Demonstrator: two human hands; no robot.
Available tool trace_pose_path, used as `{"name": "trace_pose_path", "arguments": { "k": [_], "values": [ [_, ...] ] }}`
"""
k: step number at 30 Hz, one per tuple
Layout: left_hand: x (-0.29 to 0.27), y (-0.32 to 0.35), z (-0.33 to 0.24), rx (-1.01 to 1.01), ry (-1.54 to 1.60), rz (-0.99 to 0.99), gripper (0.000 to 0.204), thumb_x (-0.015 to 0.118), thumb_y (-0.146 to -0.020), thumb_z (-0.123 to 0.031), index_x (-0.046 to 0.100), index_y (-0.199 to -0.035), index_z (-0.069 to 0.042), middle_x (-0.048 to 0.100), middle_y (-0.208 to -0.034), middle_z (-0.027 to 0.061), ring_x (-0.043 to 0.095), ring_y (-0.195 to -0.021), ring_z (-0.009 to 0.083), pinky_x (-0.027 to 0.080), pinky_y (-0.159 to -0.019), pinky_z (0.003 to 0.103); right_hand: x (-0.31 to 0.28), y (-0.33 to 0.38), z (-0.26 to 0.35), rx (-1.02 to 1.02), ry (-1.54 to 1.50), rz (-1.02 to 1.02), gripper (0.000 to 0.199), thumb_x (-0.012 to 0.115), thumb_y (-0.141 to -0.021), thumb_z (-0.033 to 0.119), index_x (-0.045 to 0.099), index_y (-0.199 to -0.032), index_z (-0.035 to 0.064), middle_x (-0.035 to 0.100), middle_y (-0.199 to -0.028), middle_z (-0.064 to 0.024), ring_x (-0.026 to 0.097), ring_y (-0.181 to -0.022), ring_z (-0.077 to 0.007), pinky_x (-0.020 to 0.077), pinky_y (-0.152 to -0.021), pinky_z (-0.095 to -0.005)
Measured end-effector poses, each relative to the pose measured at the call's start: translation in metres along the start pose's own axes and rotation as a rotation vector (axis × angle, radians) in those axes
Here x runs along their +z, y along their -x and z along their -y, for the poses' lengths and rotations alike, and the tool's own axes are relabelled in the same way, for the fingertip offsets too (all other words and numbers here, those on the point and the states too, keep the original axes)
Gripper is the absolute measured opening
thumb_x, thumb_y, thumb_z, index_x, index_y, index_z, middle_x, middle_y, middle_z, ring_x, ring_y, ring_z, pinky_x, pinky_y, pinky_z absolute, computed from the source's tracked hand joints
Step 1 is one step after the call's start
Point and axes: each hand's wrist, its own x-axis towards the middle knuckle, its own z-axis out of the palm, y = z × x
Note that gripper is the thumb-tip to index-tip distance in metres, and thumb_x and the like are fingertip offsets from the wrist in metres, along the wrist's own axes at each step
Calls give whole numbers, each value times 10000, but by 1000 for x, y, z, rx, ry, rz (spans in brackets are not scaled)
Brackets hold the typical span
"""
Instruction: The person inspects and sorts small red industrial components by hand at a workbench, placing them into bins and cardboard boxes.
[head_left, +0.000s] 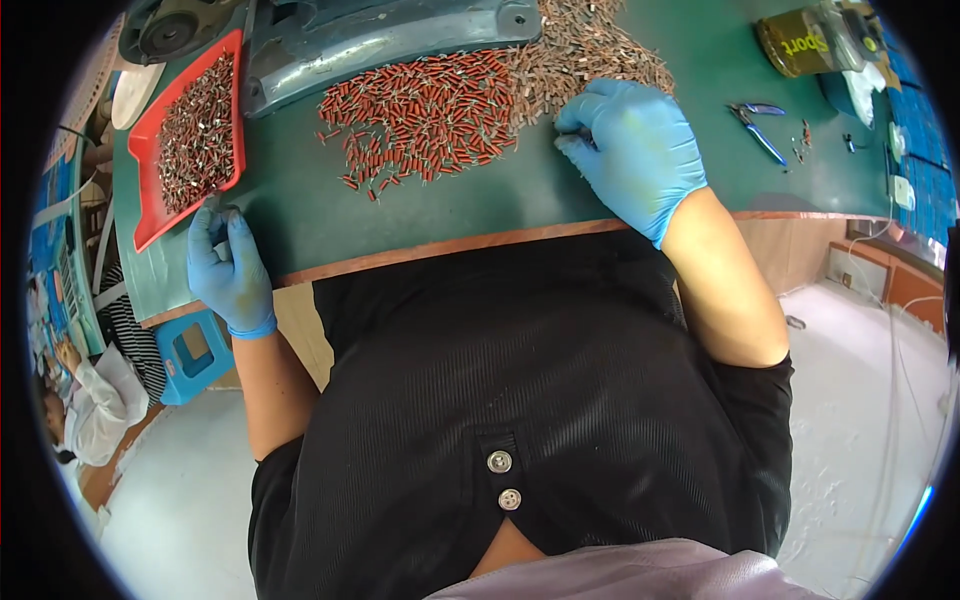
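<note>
Both my hands wear blue gloves. My left hand [232, 275] is at the near end of a red scoop-shaped tray [143, 200], its fingers curled and the thumb drawn in near them. Whatever they hold, if anything, is too small to make out. Small metal-and-red parts [198, 135] fill the tray. My right hand [640, 150] rests at the near edge of a heap of brownish small parts [590, 50], fingers bent inward and closed; what is in them is hidden. Between the hands lies a spread of small red cylindrical parts with wire ends [430, 115].
A grey-blue machine casing [390, 60] stands behind the red parts. To the right lie blue-handled pliers [760, 130], a few loose parts [803, 142] and a container with yellowish contents [795, 42]. A blue stool [190, 360] and another person [100, 405] are at the left.
</note>
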Motion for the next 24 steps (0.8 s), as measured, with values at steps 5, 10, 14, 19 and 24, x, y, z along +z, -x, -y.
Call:
{"name": "trace_pose_path", "arguments": {
  "k": [5,10,14,19,24],
  "values": [
    [1,0,1,-53,64,-1,264,614,-870,6,570,-1115,95,644,-901,96,600,-786,114,503,-695,239,6,-10,4,-64,233,59,95,646,-734,155,652,-774,69,607,-781,-96,605,-750,-298,488,-695,-405],
    [2,-1,-2,-13,-1,-12,262,608,-866,14,575,-1115,91,647,-890,99,604,-784,121,502,-703,243,12,-18,9,-107,392,-5,114,631,-692,160,615,-760,70,594,-775,-97,600,-781,-285,485,-701,-401],
    [0,-1,-5,-49,48,13,268,601,-863,24,580,-1122,88,649,-877,100,606,-779,129,499,-713,248,10,-19,4,-139,298,-30,94,620,-691,130,601,-755,64,585,-770,-109,595,-765,-292,482,-691,-404],
    [-1,-1,-5,53,-17,10,281,595,-864,33,576,-1139,84,646,-897,96,597,-776,121,496,-705,241,3,-17,-4,-77,-63,-80,96,611,-720,66,585,-808,42,577,-788,-121,589,-707,-289,480,-655,-372],
    [1,-1,-6,44,65,24,280,594,-863,32,581,-1139,77,642,-887,87,588,-767,108,492,-698,233,-7,-16,-9,10,-101,80,109,636,-770,82,645,-875,56,601,-829,-109,601,-721,-281,486,-669,-349]
  ]
}}
